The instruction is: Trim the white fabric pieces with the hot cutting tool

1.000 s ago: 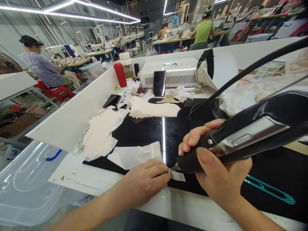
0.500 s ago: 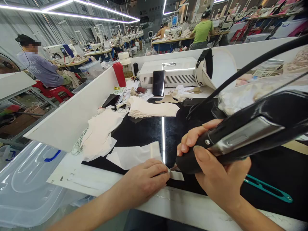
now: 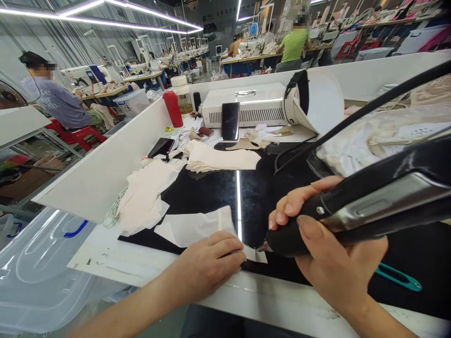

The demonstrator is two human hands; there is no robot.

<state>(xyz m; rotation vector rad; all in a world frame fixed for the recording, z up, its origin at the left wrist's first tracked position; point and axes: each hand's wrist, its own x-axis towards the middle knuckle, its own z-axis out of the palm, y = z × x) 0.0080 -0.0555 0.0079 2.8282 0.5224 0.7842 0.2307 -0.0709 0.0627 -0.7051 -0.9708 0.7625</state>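
Observation:
My right hand (image 3: 334, 249) is wrapped around a thick black corded hand tool (image 3: 380, 206) with a silver panel along its side. The tool's narrow metal tip (image 3: 262, 248) meets the narrow end of a white fabric piece (image 3: 197, 227). My left hand (image 3: 211, 260) is on this fabric near the table's front edge, fingers together and bent, their tips partly hidden. On the left, fabric shows beyond my knuckles; on the right, a short strip comes out beside my fingers. A teal thread snipper (image 3: 401, 277) lies on the black mat, partly behind my right hand.
Pale fabric pieces (image 3: 144, 192) lie left on the black mat (image 3: 207, 188), with a fabric stack (image 3: 220, 157) farther back. Behind stand a phone (image 3: 230, 121), a vented white box (image 3: 246, 105) and a red cup (image 3: 172, 109). The tool's black cable (image 3: 380, 96) arcs at right.
The tool in my right hand has moved a little to the right, its tip now farther along the fabric strip. My left hand is almost unmoved. The view has shifted slightly.

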